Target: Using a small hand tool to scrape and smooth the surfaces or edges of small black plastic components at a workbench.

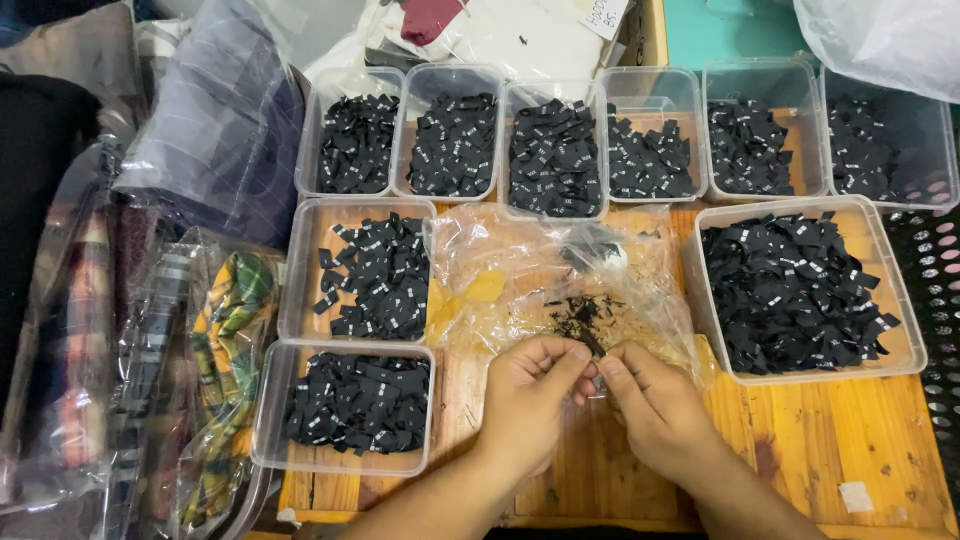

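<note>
Wood forms the ground of everything here: an orange-stained wooden table (830, 440) that runs across the lower half of your view. To your left, clear bags of folded plaid cloth (215, 120) are stacked beside it.

On the table stand nine clear plastic tubs of small black woven labels. The biggest, a large tub (905, 300) on your right, is heaped the fullest. Six smaller tubs sit side by side in a back row (555, 90), each partly filled. Two more stand on the left, a middle tub (300, 260) with a loose scatter of labels and a near tub (268, 420) with a thicker layer.

In the centre, between the left tubs and the large tub, lies a crumpled clear plastic bag (500, 270). Only a small dark cluster of loose labels (580, 312) shows inside it, so by the look of things most labels already sit in tubs and little is left loose.

Your hands meet just below that bag. Your left hand (525, 400) and right hand (655, 405) are both closed to a narrow pinch, fingertips nearly touching each other, and together they hold one small black label (591, 343) between them at the bag's near edge.
</note>
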